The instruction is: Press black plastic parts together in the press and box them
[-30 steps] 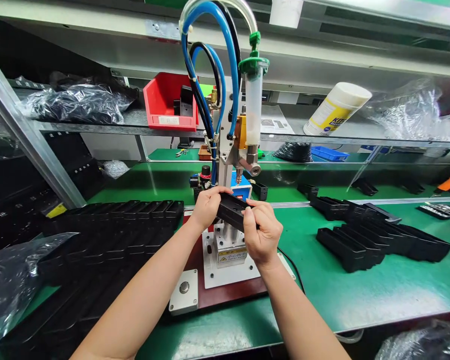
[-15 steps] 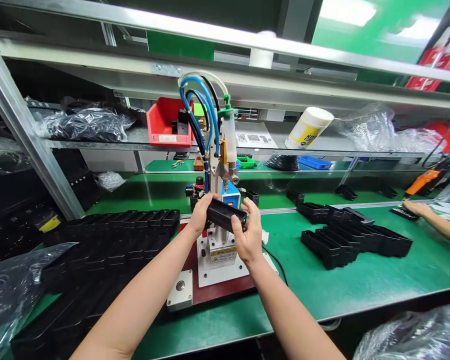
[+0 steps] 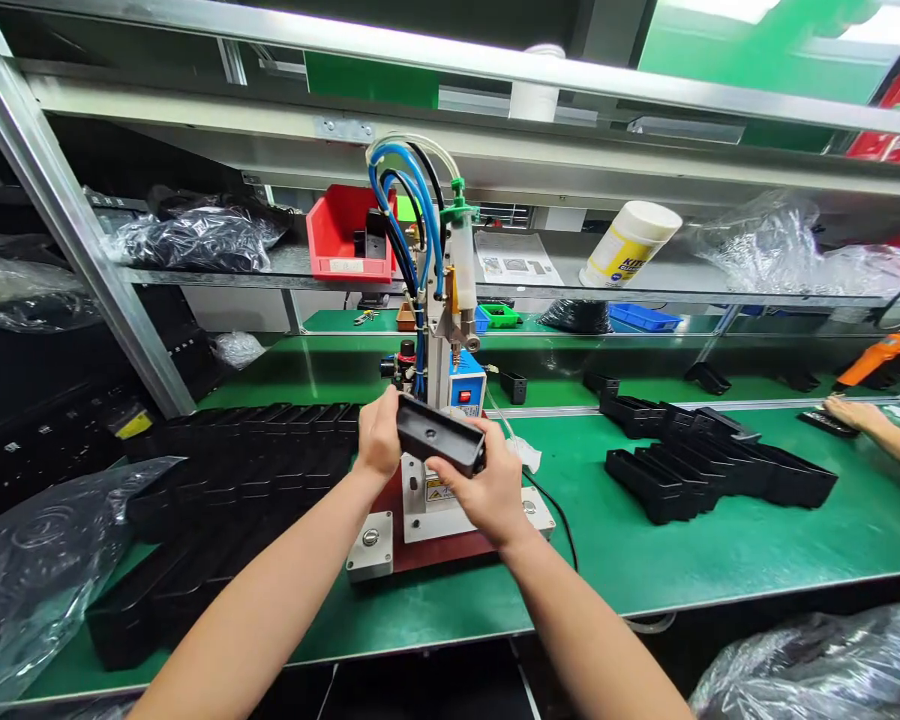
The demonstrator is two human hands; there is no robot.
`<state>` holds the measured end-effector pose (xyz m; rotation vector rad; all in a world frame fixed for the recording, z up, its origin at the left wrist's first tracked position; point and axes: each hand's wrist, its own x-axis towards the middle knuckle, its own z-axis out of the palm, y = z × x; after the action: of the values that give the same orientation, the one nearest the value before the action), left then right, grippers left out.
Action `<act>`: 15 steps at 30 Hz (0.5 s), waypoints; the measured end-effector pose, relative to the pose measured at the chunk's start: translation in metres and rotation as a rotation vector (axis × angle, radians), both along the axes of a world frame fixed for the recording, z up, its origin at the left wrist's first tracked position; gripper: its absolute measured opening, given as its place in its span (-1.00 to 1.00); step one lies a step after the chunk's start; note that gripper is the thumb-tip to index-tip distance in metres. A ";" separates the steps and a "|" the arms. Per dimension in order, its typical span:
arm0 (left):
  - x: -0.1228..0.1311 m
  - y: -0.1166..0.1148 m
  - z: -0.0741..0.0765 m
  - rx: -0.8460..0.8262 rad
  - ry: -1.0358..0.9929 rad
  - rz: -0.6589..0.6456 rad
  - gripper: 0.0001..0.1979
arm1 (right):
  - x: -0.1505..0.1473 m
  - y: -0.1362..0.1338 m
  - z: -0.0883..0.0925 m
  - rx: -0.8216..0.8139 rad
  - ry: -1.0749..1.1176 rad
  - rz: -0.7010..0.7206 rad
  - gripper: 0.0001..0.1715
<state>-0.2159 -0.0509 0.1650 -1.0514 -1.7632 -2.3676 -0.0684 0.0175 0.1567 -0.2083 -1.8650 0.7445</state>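
Observation:
I hold a long black plastic housing (image 3: 439, 435) in both hands, lifted in front of the dispensing machine (image 3: 446, 330). My left hand (image 3: 377, 437) grips its left end with curled fingers. My right hand (image 3: 480, 485) wraps around its right end from below. The housing sits below and in front of the machine's nozzle and syringe (image 3: 462, 268). The machine's white base (image 3: 450, 510) on a red plate lies just behind my hands.
Black trays of parts (image 3: 247, 470) fill the left of the green bench. A row of black housings (image 3: 712, 465) lies to the right. Another person's hand (image 3: 855, 412) rests at the far right. Shelf above holds a red bin (image 3: 341, 235) and a white canister (image 3: 630, 243).
My hands pulled the black housing away from under the nozzle and toward me, lower. The view widened as my head moved back, and another person's hand appeared at right.

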 end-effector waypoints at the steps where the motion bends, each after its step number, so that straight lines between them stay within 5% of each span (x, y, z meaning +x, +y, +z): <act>1: 0.004 -0.010 -0.005 -0.005 0.021 0.010 -0.47 | 0.002 -0.008 -0.007 -0.008 0.013 0.006 -0.35; 6: 0.014 -0.061 -0.012 -0.166 0.086 0.008 -0.43 | 0.010 -0.037 -0.028 -0.171 -0.017 0.123 -0.35; 10: 0.025 -0.115 -0.007 -0.381 0.207 -0.302 -0.38 | 0.017 -0.043 -0.040 -0.322 -0.024 0.352 -0.38; 12: 0.029 -0.138 -0.007 -0.540 0.272 -0.411 -0.52 | 0.022 -0.045 -0.052 -0.371 -0.057 0.467 -0.33; 15: 0.013 -0.159 -0.009 -0.711 0.370 -0.319 -0.78 | 0.035 -0.047 -0.085 -0.301 -0.116 0.455 -0.23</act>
<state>-0.2027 -0.2097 0.1561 -1.8114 -2.4633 -1.4839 -0.0338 -0.0297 0.0719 -0.0134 -1.9252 1.3532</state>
